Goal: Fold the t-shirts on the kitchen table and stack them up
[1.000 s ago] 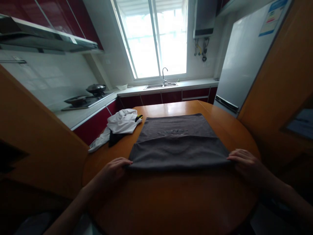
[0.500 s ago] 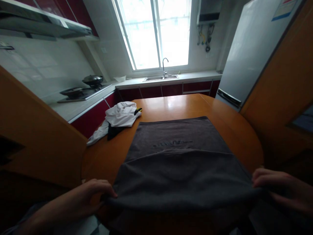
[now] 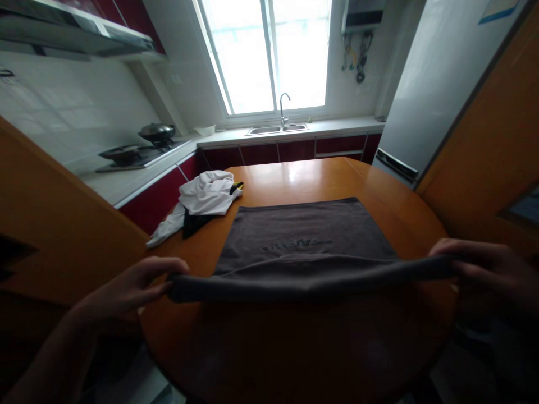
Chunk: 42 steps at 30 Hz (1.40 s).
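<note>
A dark grey garment (image 3: 295,224) with a line of darker lettering lies on the wooden table, its far part flat and square-edged. Its near part is lifted off the tabletop and stretched sideways in a taut, drooping fold. My left hand (image 3: 147,280) pinches the left end of this raised edge between thumb and fingers. At the other end, my right hand (image 3: 475,261) is closed on the right corner, with its fingertips partly hidden and dim. Whether the garment is a shirt or something else, I cannot tell.
A crumpled heap of white clothes (image 3: 208,193) with black and yellow parts lies on the table's (image 3: 295,174) left side. Behind stand a counter with a sink (image 3: 275,129), a stove with a lidded wok (image 3: 156,132) and a pan (image 3: 122,153). The fridge (image 3: 446,84) is at right.
Both hands have risen and moved away from me, carrying the garment's near edge up and toward its far part. The table's front portion now shows beneath it.
</note>
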Available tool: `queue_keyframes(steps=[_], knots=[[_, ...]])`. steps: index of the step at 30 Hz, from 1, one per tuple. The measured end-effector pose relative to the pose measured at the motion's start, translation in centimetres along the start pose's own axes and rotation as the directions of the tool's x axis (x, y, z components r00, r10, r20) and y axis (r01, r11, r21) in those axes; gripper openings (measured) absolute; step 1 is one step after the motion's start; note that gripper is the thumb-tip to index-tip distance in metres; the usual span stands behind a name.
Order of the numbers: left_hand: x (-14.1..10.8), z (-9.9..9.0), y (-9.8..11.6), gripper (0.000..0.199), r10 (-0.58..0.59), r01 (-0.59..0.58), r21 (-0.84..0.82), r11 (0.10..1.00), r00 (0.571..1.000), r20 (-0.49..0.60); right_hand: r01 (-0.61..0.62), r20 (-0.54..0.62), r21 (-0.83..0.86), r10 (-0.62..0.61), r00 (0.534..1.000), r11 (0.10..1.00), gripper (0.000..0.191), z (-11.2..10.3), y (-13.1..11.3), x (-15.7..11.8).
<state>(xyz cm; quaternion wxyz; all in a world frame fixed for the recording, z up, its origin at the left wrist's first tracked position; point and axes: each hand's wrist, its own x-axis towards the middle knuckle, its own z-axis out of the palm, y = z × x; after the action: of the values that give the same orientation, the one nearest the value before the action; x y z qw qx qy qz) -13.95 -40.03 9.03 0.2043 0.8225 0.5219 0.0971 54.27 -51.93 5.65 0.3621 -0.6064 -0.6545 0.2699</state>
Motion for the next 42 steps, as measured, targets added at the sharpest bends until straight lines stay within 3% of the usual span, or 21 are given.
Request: queue_keyframes(steps=[3, 6, 9, 14, 18, 21, 26, 30, 37, 42], knots=[[3.9, -1.3, -0.8, 0.041, 0.021, -0.033, -0.237, 0.971, 0.998, -0.056, -0.037, -0.145, 0.107, 0.053, 0.988, 0.994, 0.029, -0.5, 0.4, 4.3], [8.1, -1.5, -1.2, 0.045, 0.000, -0.048, -0.257, 0.965, 0.982, -0.187, -0.062, -0.161, 0.258, 0.106, 0.981, 0.964, 0.032, 0.1, 1.3, 9.3], [12.6, -0.9, -1.5, 0.049, -0.055, -0.002, -0.236, 0.972, 0.970, -0.237, -0.084, -0.156, 0.344, 0.145, 0.977, 0.935, 0.027, 1.5, 2.3, 14.5], [20.4, 1.4, -2.3, 0.054, -0.125, 0.037, -0.314, 0.949, 0.956, -0.266, -0.209, -0.141, 0.283, 0.256, 0.956, 0.936, 0.024, 4.8, 4.1, 22.1], [24.5, 4.0, -3.4, 0.058, -0.180, 0.133, -0.330, 0.934, 0.977, -0.115, -0.275, -0.123, 0.102, 0.286, 0.950, 0.956, 0.021, 7.3, 6.2, 25.2], [25.4, 4.9, -4.2, 0.060, -0.151, 0.123, -0.307, 0.944, 0.986, -0.068, -0.256, -0.138, 0.023, 0.257, 0.957, 0.966, 0.020, 8.0, 7.5, 25.8], [26.1, 4.6, -4.6, 0.056, -0.159, 0.123, -0.225, 0.966, 0.976, -0.149, -0.187, -0.202, -0.018, 0.180, 0.963, 0.982, 0.024, 7.2, 8.2, 26.5], [27.1, 4.7, -4.3, 0.048, -0.202, 0.175, -0.161, 0.971, 0.965, -0.169, -0.199, -0.212, -0.047, 0.185, 0.960, 0.979, 0.021, 7.3, 8.0, 27.6], [27.6, 5.3, -4.9, 0.044, -0.209, 0.176, -0.173, 0.969, 0.959, -0.191, -0.145, -0.232, -0.024, 0.136, 0.963, 0.989, 0.023, 7.6, 8.9, 27.9], [28.4, 5.6, -5.8, 0.042, -0.233, 0.227, -0.057, 0.972, 0.957, -0.173, -0.117, -0.150, -0.238, 0.083, 0.985, 0.964, 0.030, 8.4, 10.1, 28.4]])
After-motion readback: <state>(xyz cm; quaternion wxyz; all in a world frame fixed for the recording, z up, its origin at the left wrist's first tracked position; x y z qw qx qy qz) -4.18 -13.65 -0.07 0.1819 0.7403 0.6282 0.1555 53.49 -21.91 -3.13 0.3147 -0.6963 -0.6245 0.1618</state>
